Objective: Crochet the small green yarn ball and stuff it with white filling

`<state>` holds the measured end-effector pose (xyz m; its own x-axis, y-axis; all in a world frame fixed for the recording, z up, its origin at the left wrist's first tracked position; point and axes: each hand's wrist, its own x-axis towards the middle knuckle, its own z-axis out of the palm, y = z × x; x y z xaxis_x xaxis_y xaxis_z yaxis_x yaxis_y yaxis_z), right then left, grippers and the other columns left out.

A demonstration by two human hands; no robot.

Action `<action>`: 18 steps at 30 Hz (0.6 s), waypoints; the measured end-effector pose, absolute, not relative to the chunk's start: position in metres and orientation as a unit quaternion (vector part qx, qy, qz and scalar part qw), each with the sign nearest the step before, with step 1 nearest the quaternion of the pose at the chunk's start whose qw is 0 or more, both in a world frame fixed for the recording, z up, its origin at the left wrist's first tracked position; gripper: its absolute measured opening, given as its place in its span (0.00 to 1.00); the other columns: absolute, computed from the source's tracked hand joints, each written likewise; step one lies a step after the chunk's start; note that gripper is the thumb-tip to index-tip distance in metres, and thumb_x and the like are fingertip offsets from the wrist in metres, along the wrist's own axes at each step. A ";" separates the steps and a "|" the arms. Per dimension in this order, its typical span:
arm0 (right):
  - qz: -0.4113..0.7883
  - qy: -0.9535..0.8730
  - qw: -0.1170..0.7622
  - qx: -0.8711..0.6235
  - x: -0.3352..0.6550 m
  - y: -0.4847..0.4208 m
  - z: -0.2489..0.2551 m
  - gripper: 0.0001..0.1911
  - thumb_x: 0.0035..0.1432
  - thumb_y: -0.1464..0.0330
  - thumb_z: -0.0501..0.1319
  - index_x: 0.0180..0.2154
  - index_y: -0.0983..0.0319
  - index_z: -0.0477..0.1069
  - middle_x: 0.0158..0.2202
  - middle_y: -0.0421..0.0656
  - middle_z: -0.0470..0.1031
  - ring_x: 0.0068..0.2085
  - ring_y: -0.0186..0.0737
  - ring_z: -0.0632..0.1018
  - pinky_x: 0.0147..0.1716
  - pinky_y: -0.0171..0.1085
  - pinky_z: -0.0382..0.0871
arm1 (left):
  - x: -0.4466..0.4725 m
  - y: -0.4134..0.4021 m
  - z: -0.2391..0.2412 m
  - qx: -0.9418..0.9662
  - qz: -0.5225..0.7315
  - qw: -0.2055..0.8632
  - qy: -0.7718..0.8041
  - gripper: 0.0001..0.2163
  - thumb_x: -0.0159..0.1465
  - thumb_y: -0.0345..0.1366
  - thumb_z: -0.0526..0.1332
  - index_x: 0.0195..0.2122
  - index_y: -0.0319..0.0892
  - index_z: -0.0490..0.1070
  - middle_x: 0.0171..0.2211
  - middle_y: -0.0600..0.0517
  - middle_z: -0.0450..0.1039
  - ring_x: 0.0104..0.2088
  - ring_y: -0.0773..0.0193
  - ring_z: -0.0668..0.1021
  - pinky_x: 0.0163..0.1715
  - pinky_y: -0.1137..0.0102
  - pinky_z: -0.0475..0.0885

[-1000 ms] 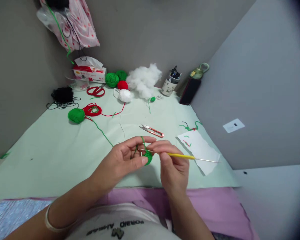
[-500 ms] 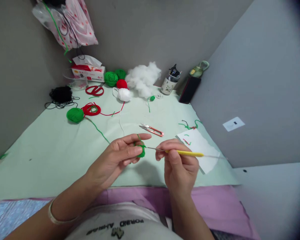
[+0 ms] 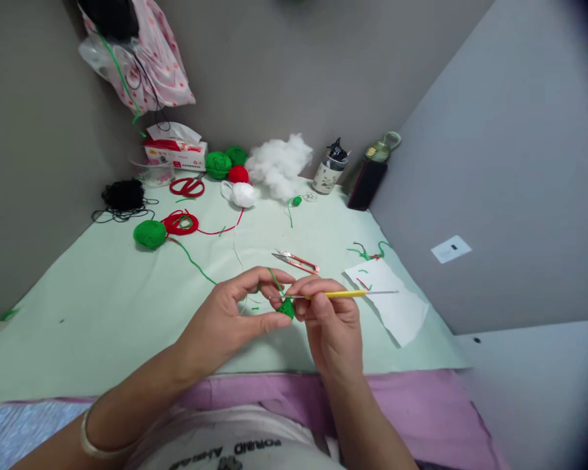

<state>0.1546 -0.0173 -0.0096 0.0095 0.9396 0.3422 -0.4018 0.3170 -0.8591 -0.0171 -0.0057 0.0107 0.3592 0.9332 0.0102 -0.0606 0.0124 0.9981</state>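
Observation:
Between the thumb and fingers of my left hand (image 3: 230, 313) is a small green crochet piece (image 3: 287, 308). A strand of green yarn runs up from it over my left index finger. My right hand (image 3: 334, 320) grips a crochet hook (image 3: 343, 294) by its yellow handle, its metal shaft lying across the top of the piece. The right fingertips touch or nearly touch the piece's right side. Off to the left, a green yarn ball (image 3: 149, 234) has a strand leading toward my left hand. Orange-handled thread snips (image 3: 296, 262) lie just beyond the hands.
White stuffing (image 3: 279, 166) sits at the back beside several yarn balls (image 3: 219, 166) and a tissue box (image 3: 181, 156). Red scissors (image 3: 187, 187) and black yarn (image 3: 122, 196) are at left. A pen cup (image 3: 330, 175), a bottle (image 3: 372, 173) and white paper (image 3: 392, 300) are at right.
My right hand has moved left with the hook, up against the green piece. The hook's shaft now crosses the piece's top instead of reaching it from the right. The view has tilted slightly upward.

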 end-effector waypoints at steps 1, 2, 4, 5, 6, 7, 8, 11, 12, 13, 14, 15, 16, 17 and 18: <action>0.526 -0.475 0.650 -0.274 0.154 -0.017 -0.010 0.06 0.66 0.63 0.67 0.37 0.56 0.82 0.35 0.42 0.82 0.28 0.32 0.74 0.28 0.33 0.69 | -0.016 -0.008 0.012 0.578 0.422 0.574 0.398 0.12 0.58 0.36 0.74 0.42 0.49 0.77 0.38 0.56 0.75 0.44 0.61 0.77 0.51 0.66 0.67; 0.540 -0.467 0.646 -0.269 0.153 -0.017 -0.010 0.07 0.66 0.63 0.67 0.36 0.57 0.82 0.34 0.41 0.81 0.28 0.32 0.73 0.28 0.33 0.69 | -0.015 -0.010 0.014 0.589 0.429 0.550 0.408 0.11 0.58 0.34 0.74 0.39 0.48 0.75 0.37 0.56 0.74 0.42 0.62 0.76 0.49 0.67 0.68; 0.569 -0.449 0.636 -0.265 0.152 -0.015 -0.011 0.07 0.65 0.62 0.67 0.35 0.57 0.80 0.33 0.40 0.81 0.26 0.31 0.72 0.27 0.32 0.69 | -0.012 -0.015 0.015 0.614 0.435 0.506 0.421 0.11 0.59 0.31 0.71 0.39 0.47 0.72 0.35 0.57 0.73 0.40 0.63 0.76 0.46 0.67 0.69; 0.581 -0.441 0.631 -0.266 0.152 -0.014 -0.012 0.08 0.64 0.60 0.68 0.34 0.57 0.79 0.32 0.40 0.80 0.25 0.30 0.71 0.26 0.32 0.68 | -0.011 -0.017 0.015 0.628 0.436 0.487 0.423 0.12 0.60 0.30 0.70 0.42 0.48 0.71 0.35 0.57 0.73 0.40 0.63 0.77 0.46 0.67 0.69; 0.588 -0.434 0.627 -0.271 0.153 -0.013 -0.013 0.10 0.64 0.59 0.68 0.34 0.57 0.78 0.32 0.39 0.79 0.24 0.30 0.70 0.26 0.32 0.68 | -0.010 -0.018 0.015 0.642 0.438 0.469 0.420 0.14 0.61 0.30 0.69 0.46 0.49 0.71 0.35 0.57 0.73 0.40 0.63 0.77 0.47 0.66 0.70; 0.591 -0.430 0.623 -0.280 0.153 -0.013 -0.014 0.11 0.63 0.57 0.68 0.33 0.57 0.76 0.31 0.39 0.78 0.23 0.30 0.69 0.25 0.32 0.68 | -0.009 -0.019 0.014 0.652 0.444 0.454 0.414 0.17 0.62 0.30 0.68 0.51 0.50 0.71 0.35 0.56 0.72 0.41 0.62 0.77 0.49 0.66 0.70; 0.591 -0.428 0.619 -0.291 0.153 -0.012 -0.015 0.13 0.62 0.56 0.69 0.33 0.57 0.75 0.31 0.38 0.77 0.23 0.30 0.68 0.25 0.32 0.68 | -0.008 -0.020 0.014 0.660 0.452 0.440 0.409 0.19 0.63 0.31 0.68 0.54 0.50 0.71 0.36 0.55 0.72 0.43 0.61 0.78 0.50 0.65 0.70; 0.579 -0.438 0.614 -0.310 0.154 -0.011 -0.018 0.17 0.61 0.52 0.68 0.32 0.57 0.72 0.30 0.38 0.75 0.22 0.30 0.67 0.24 0.33 0.68 | -0.007 -0.020 0.014 0.670 0.476 0.409 0.396 0.20 0.63 0.31 0.68 0.56 0.50 0.72 0.39 0.53 0.72 0.44 0.59 0.78 0.52 0.65 0.72; 0.576 -0.443 0.615 -0.307 0.154 -0.010 -0.018 0.17 0.61 0.51 0.68 0.32 0.57 0.72 0.30 0.38 0.75 0.23 0.30 0.67 0.24 0.33 0.68 | -0.007 -0.020 0.014 0.671 0.483 0.403 0.393 0.19 0.63 0.31 0.68 0.55 0.50 0.73 0.40 0.52 0.73 0.44 0.59 0.77 0.51 0.65 0.72; 0.571 -0.449 0.618 -0.299 0.153 -0.011 -0.019 0.17 0.62 0.52 0.68 0.32 0.57 0.72 0.30 0.38 0.75 0.23 0.31 0.68 0.25 0.33 0.68 | -0.007 -0.020 0.015 0.672 0.486 0.401 0.389 0.18 0.64 0.31 0.68 0.54 0.51 0.74 0.41 0.52 0.74 0.43 0.60 0.77 0.51 0.65 0.72; 0.565 -0.456 0.622 -0.293 0.153 -0.011 -0.019 0.16 0.63 0.53 0.67 0.33 0.57 0.73 0.30 0.38 0.75 0.24 0.31 0.69 0.25 0.33 0.69 | -0.007 -0.020 0.015 0.671 0.488 0.404 0.385 0.17 0.64 0.31 0.68 0.53 0.51 0.75 0.41 0.52 0.74 0.42 0.60 0.77 0.51 0.65 0.72; 0.552 -0.465 0.628 -0.291 0.153 -0.011 -0.018 0.14 0.64 0.54 0.66 0.33 0.57 0.74 0.31 0.39 0.76 0.25 0.31 0.70 0.26 0.33 0.69 | -0.008 -0.020 0.016 0.667 0.488 0.413 0.384 0.17 0.64 0.31 0.68 0.53 0.52 0.76 0.41 0.52 0.75 0.42 0.60 0.77 0.52 0.64 0.72; 0.531 -0.479 0.635 -0.290 0.153 -0.012 -0.018 0.13 0.66 0.56 0.66 0.34 0.57 0.75 0.31 0.40 0.77 0.26 0.32 0.71 0.26 0.33 0.70 | -0.008 -0.020 0.017 0.657 0.485 0.430 0.386 0.18 0.64 0.32 0.68 0.54 0.52 0.76 0.41 0.53 0.75 0.43 0.60 0.77 0.53 0.64 0.71; 0.501 -0.500 0.644 -0.291 0.153 -0.012 -0.016 0.11 0.67 0.57 0.65 0.35 0.56 0.77 0.32 0.41 0.78 0.27 0.33 0.73 0.26 0.34 0.70 | -0.009 -0.020 0.018 0.641 0.481 0.453 0.391 0.19 0.63 0.32 0.68 0.55 0.53 0.75 0.41 0.53 0.76 0.44 0.59 0.77 0.54 0.64 0.70; 0.459 -0.528 0.651 -0.293 0.154 -0.012 -0.015 0.10 0.68 0.59 0.64 0.36 0.56 0.78 0.34 0.42 0.79 0.30 0.35 0.75 0.27 0.35 0.71 | -0.010 -0.019 0.018 0.620 0.476 0.481 0.397 0.21 0.63 0.33 0.69 0.57 0.53 0.75 0.41 0.53 0.76 0.45 0.59 0.77 0.55 0.63 0.69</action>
